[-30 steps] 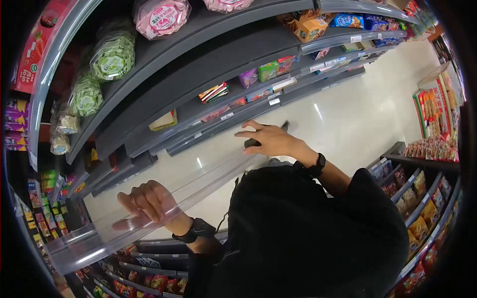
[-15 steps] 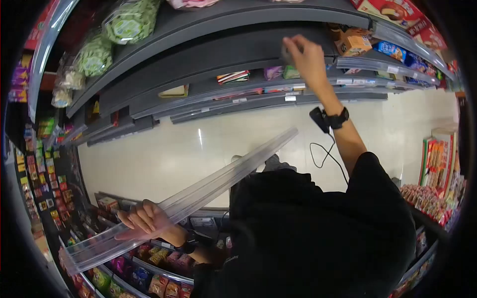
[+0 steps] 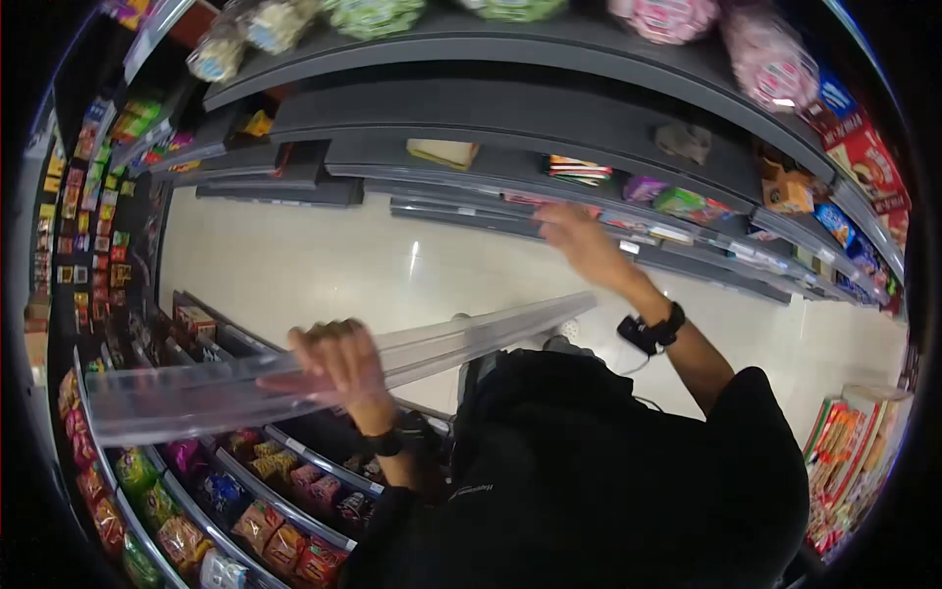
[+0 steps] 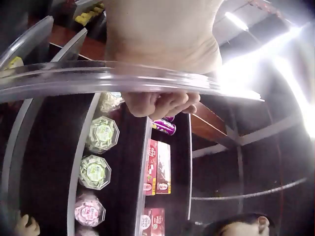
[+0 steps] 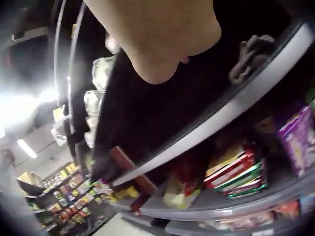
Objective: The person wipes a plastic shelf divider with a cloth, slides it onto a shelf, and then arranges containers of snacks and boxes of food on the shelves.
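My left hand (image 3: 339, 363) grips a long clear plastic strip (image 3: 481, 334), fingers curled over it near its wide left end. In the left wrist view the strip (image 4: 133, 78) crosses in front of the palm, with the fingertips showing below its edge. My right hand (image 3: 584, 245) holds nothing and reaches out, slightly blurred, in front of the dark shelves, past the strip's far end. A crumpled grey cloth (image 3: 684, 142) lies on the dark shelf (image 3: 510, 108), near its right end. The right wrist view shows the cloth (image 5: 251, 56) close to the shelf's front edge.
Clear tubs of wrapped sweets (image 3: 667, 15) line the shelf above. Lower down are small packets (image 3: 579, 169) and an orange box (image 3: 788, 191). Behind my left arm stand racks of bagged snacks (image 3: 260, 525). Pale floor (image 3: 294, 255) runs between; a cable hangs from my right wrist.
My right hand left the strip with a dark cloth, reached up to the shelf, and came back down without it. The cloth now lies there. My left hand kept the strip, which now lies flatter.
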Motion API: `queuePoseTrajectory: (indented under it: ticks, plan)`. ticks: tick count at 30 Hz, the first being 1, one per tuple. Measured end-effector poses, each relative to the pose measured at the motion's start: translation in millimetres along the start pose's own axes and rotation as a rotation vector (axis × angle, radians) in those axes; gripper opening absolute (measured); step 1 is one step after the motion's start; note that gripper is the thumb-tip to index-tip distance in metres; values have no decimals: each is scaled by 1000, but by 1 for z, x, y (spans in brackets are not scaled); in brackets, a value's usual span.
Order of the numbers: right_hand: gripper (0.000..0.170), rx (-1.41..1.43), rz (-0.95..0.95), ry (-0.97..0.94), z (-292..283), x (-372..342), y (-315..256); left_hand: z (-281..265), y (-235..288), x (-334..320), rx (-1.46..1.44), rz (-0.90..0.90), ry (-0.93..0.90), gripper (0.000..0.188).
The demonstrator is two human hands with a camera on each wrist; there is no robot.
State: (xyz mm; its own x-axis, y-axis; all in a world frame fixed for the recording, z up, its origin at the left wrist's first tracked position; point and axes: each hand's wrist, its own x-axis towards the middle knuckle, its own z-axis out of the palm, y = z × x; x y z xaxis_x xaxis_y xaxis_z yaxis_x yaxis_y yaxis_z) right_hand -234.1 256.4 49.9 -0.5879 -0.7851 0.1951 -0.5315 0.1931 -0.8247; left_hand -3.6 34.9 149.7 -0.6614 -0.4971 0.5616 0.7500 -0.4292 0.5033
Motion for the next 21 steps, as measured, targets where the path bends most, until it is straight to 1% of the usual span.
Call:
queuePoseTrajectory:
  ticks: [1, 2, 4, 5, 7, 8, 10, 11, 12, 14, 15, 16, 17, 18, 19, 20, 21]
  plan:
    - [26, 75, -141, -102, 35, 3, -20, -4, -2, 7, -86, -14, 7, 60]
    - [27, 145, -282, -205, 66, 7, -34, -18, 0, 8, -113, -23, 32, 61]
    - [27, 442, 8, -579, 112, 17, -63, -33, 1, 22, -207, -30, -93, 61]
    - [27, 429, -1, -591, 124, 24, -72, -45, 12, 27, -207, -11, -93, 61]
    - [28, 658, 276, -721, 140, 38, -81, -71, 35, 35, -291, -64, -36, 63]
    - [28, 638, 269, -746, 147, 46, -90, -84, 45, 39, -288, -33, -29, 63]
    - [26, 536, 432, -600, 162, 54, -109, -105, 65, 39, -185, -128, 315, 66]
    - [22, 379, 444, -528, 178, 58, -103, -112, 76, 41, -183, -119, 337, 66]
    - [22, 378, 454, -541, 187, 63, -99, -115, 87, 48, -66, -96, 497, 68]
    - [18, 255, 415, -318, 192, 73, -89, -126, 104, 60, 164, -59, 809, 79]
    - [16, 168, 335, -269, 192, 79, -89, -144, 116, 58, 148, -25, 750, 78]
    - [15, 81, 255, -218, 190, 84, -92, -164, 123, 54, 140, -33, 763, 78]
    - [15, -12, 300, -279, 183, 91, -100, -186, 126, 50, 316, -79, 684, 69]
    - [15, -22, 307, -287, 180, 96, -104, -198, 127, 51, 488, -123, 600, 61]
    - [15, -74, 312, -300, 179, 100, -107, -207, 125, 57, 485, -93, 649, 45]
    - [16, -126, 312, -313, 177, 104, -108, -218, 121, 63, 477, -89, 657, 45]
    - [20, -128, 306, -304, 176, 109, -108, -233, 115, 68, 549, -102, 680, 41]
